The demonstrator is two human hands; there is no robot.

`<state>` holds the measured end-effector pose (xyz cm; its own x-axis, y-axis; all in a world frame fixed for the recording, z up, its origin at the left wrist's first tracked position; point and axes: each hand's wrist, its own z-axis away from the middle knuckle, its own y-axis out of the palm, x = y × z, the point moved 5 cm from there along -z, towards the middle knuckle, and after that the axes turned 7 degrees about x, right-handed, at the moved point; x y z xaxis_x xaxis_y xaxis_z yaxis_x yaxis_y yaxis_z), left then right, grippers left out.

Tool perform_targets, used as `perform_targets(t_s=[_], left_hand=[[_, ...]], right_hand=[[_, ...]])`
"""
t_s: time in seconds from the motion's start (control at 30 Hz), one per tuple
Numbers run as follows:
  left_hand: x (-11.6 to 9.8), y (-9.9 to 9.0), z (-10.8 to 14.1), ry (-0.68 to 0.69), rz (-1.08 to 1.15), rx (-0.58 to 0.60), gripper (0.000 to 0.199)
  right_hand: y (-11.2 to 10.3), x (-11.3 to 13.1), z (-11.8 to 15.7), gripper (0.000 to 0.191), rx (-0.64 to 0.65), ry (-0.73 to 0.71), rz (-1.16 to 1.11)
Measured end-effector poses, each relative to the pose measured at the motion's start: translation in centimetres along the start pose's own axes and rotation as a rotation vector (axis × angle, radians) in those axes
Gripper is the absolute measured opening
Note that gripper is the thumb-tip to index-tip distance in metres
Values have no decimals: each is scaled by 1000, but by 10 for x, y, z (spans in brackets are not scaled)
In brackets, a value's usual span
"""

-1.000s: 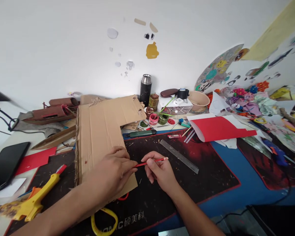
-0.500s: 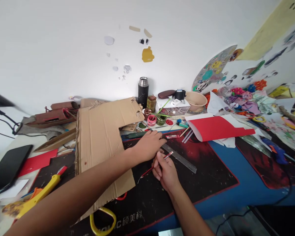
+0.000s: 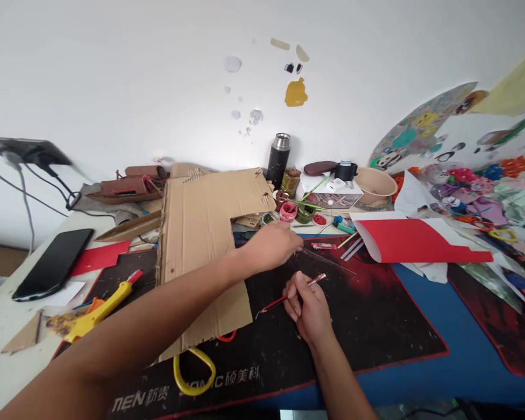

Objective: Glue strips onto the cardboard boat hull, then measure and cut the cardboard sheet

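My left hand (image 3: 273, 246) is closed on one end of a clear ruler (image 3: 330, 261), above the dark desk mat. The ruler looks tilted nearly edge-on, pointing right. My right hand (image 3: 310, 306) grips a red-and-black pencil (image 3: 275, 304), its tip pointing left toward the cardboard. A large cut piece of cardboard (image 3: 196, 233), with a notch on its right side, lies under my left forearm. From beneath its lower edge stick out a yellow loop handle (image 3: 212, 373) and a red one (image 3: 227, 337).
Paint jars (image 3: 288, 211), a black flask (image 3: 278, 160) and a beige bowl (image 3: 378, 182) line the wall. Red paper (image 3: 420, 240) lies to the right. On the left are a phone (image 3: 55, 262) and a yellow-handled tool (image 3: 102, 312). The dark mat (image 3: 359, 321) spans the front.
My left hand has moved up and away from my right hand, and the ruler has turned from flat to nearly edge-on. The pencil stays in my right hand. The view has swung left.
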<state>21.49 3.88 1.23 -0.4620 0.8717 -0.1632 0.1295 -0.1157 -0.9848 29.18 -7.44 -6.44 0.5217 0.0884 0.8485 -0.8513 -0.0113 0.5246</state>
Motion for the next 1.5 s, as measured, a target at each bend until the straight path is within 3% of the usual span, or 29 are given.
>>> perform_targets(t_s=[0.13, 0.2, 0.33, 0.43, 0.57, 0.73, 0.87, 1.03, 1.17, 1.37, 1.5], left_hand=[[21, -41, 75, -71, -14, -203, 33], [22, -48, 118, -84, -26, -250, 31], [11, -29, 185, -157, -124, -189, 28], [-1, -8, 209, -234, -146, -154, 35], [-22, 11, 214, -287, -132, -181, 30], [-48, 23, 208, -330, -117, -230, 38], [-58, 37, 205, -361, -121, -221, 38], [-68, 44, 202, -262, -108, -265, 36], [-78, 42, 203, -290, -140, -265, 38], [-92, 37, 206, -501, -141, -247, 39], [-95, 40, 203, -523, -168, -199, 41]], right_hand=[[4, 2, 3, 53, 34, 22, -35], [6, 1, 4, 53, 54, 39, -53], [11, -3, 3, 50, 108, 111, -45], [13, -2, 0, 49, 131, 155, 21], [19, 18, -13, 48, 173, 142, 155], [34, 41, -45, 46, 207, 65, 255], [55, 40, -69, 48, 290, 40, 344], [72, 32, -82, 44, 438, -60, 563], [64, 18, -81, 44, 458, -82, 621], [40, 5, -82, 54, 309, 28, 427], [32, 10, -85, 55, 260, 54, 355]])
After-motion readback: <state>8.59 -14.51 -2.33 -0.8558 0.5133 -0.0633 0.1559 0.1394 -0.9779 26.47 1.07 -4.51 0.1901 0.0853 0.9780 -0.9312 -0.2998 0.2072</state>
